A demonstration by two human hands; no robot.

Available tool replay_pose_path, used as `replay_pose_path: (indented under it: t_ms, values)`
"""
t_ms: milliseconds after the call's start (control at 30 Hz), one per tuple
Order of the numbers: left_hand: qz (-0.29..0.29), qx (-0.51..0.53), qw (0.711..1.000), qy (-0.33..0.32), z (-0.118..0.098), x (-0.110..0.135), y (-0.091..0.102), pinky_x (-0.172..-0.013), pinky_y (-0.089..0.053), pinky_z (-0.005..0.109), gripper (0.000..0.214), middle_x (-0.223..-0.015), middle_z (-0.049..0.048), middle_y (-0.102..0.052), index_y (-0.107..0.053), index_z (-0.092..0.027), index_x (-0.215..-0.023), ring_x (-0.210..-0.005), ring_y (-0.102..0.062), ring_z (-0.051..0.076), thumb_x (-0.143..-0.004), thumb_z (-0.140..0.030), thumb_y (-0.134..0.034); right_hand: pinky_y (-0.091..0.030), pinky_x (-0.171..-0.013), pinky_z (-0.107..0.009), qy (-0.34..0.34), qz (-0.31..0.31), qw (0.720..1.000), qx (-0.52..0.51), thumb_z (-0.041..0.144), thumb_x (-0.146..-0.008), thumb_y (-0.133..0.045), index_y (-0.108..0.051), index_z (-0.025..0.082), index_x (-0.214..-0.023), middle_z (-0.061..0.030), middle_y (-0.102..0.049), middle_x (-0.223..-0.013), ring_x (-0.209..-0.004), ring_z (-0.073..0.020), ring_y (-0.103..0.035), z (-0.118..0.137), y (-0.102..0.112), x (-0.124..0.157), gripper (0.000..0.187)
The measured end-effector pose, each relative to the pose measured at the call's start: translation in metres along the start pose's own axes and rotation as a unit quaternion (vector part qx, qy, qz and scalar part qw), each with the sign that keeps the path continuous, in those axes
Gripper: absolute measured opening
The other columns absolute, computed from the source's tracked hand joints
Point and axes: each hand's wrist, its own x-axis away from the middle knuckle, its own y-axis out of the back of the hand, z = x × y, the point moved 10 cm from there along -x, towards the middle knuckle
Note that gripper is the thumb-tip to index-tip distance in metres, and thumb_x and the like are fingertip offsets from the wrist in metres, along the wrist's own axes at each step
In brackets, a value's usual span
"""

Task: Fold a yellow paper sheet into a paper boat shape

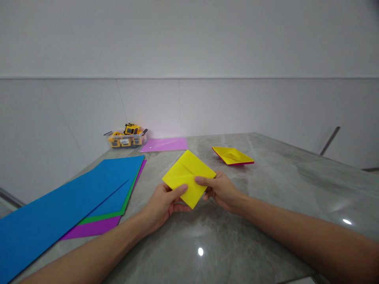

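A folded yellow paper square (187,176) is held up just above the grey marble table (266,205), one corner pointing at me. My left hand (164,204) pinches its near left edge, thumb on top. Its near right edge is gripped by my right hand (220,190), whose thumb lies across the sheet. Both hands are closed on the paper. A crease runs across the square's middle.
A folded yellow paper boat (232,155) with a red underside lies behind the hands. Blue, green and purple sheets (89,193) are stacked at the left. A pink sheet (164,144) and a clear box with yellow toy vehicles (126,139) sit by the far wall.
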Motion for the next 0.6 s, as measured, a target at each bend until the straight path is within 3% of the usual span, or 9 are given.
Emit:
replay_pose_path:
  t_ms: [167,367,600]
  values:
    - [0.053,-0.116,0.992,-0.007,0.004,0.002,-0.011,-0.061,-0.057,0.029,0.034,-0.077,0.0080,-0.070,-0.064,-0.010,-0.095,-0.061,-0.068,0.018,-0.074,-0.034,-0.073,-0.045,-0.038,-0.016,-0.003,0.004,1.000,-0.004,0.034,-0.065,-0.079,-0.070,0.009,-0.088,-0.0092,-0.070,-0.084,-0.055,-0.0113,-0.060,0.001,-0.004,0.002,0.035]
    - [0.027,-0.210,0.976,-0.057,-0.017,0.007,-0.013,-0.051,-0.055,0.029,0.032,-0.070,0.0062,-0.068,-0.062,-0.012,-0.086,-0.051,-0.066,0.019,-0.071,-0.038,-0.071,-0.042,-0.034,-0.015,-0.017,0.039,0.999,0.021,0.038,-0.068,-0.076,-0.070,0.010,-0.092,-0.0105,-0.071,-0.086,-0.058,-0.0145,-0.065,0.000,-0.011,0.005,0.037]
    - [-0.030,-0.254,0.965,-0.061,-0.020,0.007,-0.003,-0.042,-0.051,0.025,0.029,-0.064,0.0049,-0.066,-0.061,-0.011,-0.085,-0.042,-0.063,0.017,-0.073,-0.037,-0.067,-0.048,-0.036,-0.019,0.032,0.006,0.994,0.101,0.043,-0.068,-0.074,-0.069,0.011,-0.089,-0.0115,-0.072,-0.087,-0.061,-0.0195,-0.068,0.008,-0.007,0.003,0.039]
